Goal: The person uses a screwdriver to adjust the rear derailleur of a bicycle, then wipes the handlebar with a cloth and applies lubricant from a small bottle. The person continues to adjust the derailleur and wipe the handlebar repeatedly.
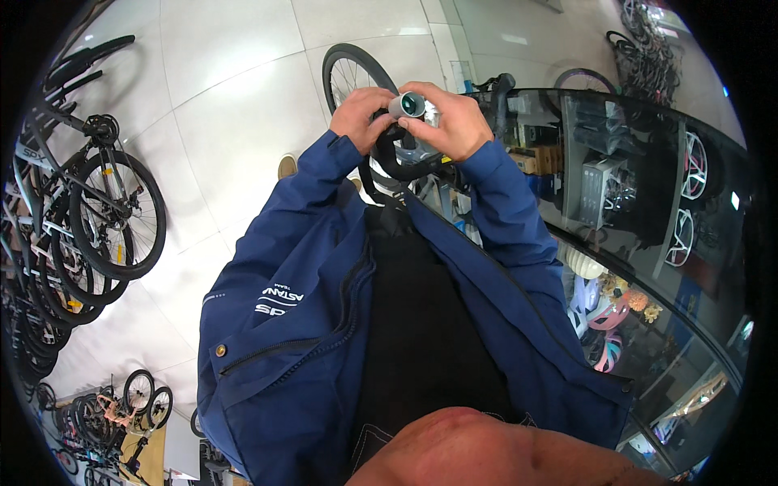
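Note:
My left hand [356, 117] and my right hand [454, 121] meet in front of me, both closed around a small grey cylinder [398, 108]. Its round end is turned up and looks glassy and dark green, like a light's lens. The left fingers and thumb press its left side, while the right index finger and thumb reach around it from the right. Something pale and shiny shows by the right palm, too small to name. Just beneath the hands curves a black bicycle handlebar [403, 170]; the cylinder and hands partly cover it. The bicycle's front wheel [344, 73] stands beyond the left hand.
To the right stands a glass display counter [559, 202] with boxes and bicycle parts inside. Colourful helmets [606, 312] show lower down behind its glass. Parked bicycles [117, 206] line the left side, and small ones [105, 417] stand at lower left. The floor [235, 81] is pale tile.

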The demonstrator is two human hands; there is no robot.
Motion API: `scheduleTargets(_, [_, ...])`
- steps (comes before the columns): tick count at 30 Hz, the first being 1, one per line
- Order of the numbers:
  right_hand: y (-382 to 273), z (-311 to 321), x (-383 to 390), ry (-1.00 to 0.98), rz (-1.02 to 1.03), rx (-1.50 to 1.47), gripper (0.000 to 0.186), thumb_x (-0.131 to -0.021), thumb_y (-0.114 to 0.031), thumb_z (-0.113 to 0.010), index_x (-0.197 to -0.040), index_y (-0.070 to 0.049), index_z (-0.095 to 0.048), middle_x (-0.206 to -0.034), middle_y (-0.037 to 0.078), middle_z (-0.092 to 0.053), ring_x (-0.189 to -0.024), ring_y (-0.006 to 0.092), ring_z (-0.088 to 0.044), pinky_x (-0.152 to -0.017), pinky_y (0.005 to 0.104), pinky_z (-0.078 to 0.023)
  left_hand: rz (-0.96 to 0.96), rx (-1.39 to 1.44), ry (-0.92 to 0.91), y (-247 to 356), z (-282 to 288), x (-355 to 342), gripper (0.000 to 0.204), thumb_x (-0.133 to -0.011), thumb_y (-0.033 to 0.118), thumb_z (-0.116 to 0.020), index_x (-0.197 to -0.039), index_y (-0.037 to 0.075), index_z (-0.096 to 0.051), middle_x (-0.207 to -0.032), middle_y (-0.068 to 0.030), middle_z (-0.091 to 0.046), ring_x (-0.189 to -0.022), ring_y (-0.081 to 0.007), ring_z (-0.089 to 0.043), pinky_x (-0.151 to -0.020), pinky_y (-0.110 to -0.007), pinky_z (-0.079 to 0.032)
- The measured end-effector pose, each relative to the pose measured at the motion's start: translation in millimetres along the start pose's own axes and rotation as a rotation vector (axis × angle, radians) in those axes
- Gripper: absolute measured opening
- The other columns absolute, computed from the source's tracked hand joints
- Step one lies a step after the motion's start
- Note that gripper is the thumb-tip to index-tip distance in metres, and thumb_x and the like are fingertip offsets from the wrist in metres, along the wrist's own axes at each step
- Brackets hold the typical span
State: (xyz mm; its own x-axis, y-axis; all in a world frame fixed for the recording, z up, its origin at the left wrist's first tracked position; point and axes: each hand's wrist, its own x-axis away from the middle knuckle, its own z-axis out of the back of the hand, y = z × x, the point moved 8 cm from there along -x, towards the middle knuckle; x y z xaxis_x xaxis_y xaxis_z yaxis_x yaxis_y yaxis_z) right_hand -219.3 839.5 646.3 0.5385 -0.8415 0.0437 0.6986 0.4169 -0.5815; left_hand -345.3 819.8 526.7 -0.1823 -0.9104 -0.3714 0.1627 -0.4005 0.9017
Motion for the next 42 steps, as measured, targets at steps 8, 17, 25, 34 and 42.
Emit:
scheduleTargets(8, [4, -1, -2, 0.028, 0.012, 0.014, 0.047, -0.085, -0.032, -0.079, -0.126, -0.013, -0.066, -0.089, 0.018, -0.071, -0.076, 0.0356, -0.069, -0.07, 0.0399, -0.055, 0.088, 0.077, 0.015, -2, -4, 5, 0.031, -0.087, 0.008, -0.072, -0.118, 0.006, -0.069, -0.122, -0.0142, -0.069, -0.114, -0.0367, -0.062, -0.1, -0.045, -0.049])
scheduleTargets(17, [12, 0, -7, -0.041, -0.041, 0.033, 0.049, -0.084, -0.035, -0.08, -0.127, -0.014, -0.067, -0.077, 0.017, -0.068, -0.064, 0.0322, -0.065, -0.063, 0.0391, -0.053, 0.005, -0.016, -0.01, -2, -1, 1, 0.028, -0.087, 0.012, -0.074, -0.114, 0.006, -0.068, -0.118, -0.0134, -0.07, -0.112, -0.036, -0.063, -0.098, -0.044, -0.05])
scheduleTargets(25, [12, 0, -6, -0.062, -0.063, 0.032, 0.05, -0.086, -0.033, -0.079, -0.13, -0.016, -0.065, -0.084, 0.015, -0.07, -0.059, 0.026, -0.058, -0.062, 0.0349, -0.051, 0.167, 0.098, 0.032, -5, -2, 1, 0.026, -0.088, 0.011, -0.072, -0.113, 0.005, -0.068, -0.119, -0.0134, -0.07, -0.112, -0.0373, -0.063, -0.099, -0.045, -0.049])
scheduleTargets(34, [7, -1, 9, -0.005, -0.04, 0.005, 0.049, -0.085, -0.027, -0.08, -0.13, -0.016, -0.066, -0.094, 0.016, -0.073, -0.072, 0.0284, -0.066, -0.072, 0.0347, -0.054, -0.042, -0.074, -0.024, 1, -3, 3, 0.024, -0.09, 0.008, -0.069, -0.114, 0.006, -0.07, -0.121, -0.0133, -0.07, -0.114, -0.037, -0.062, -0.102, -0.046, -0.047])
scheduleTargets(42, [7, -3, 27, 0.051, -0.042, -0.063, 0.049, -0.085, -0.02, -0.08, -0.131, -0.015, -0.065, -0.106, 0.017, -0.074, -0.095, 0.0334, -0.074, -0.084, 0.036, -0.057, -0.094, -0.069, -0.017, 12, 0, 0, 0.03, -0.085, 0.006, -0.073, -0.115, 0.007, -0.069, -0.121, -0.011, -0.07, -0.115, -0.0348, -0.062, -0.1, -0.044, -0.048])
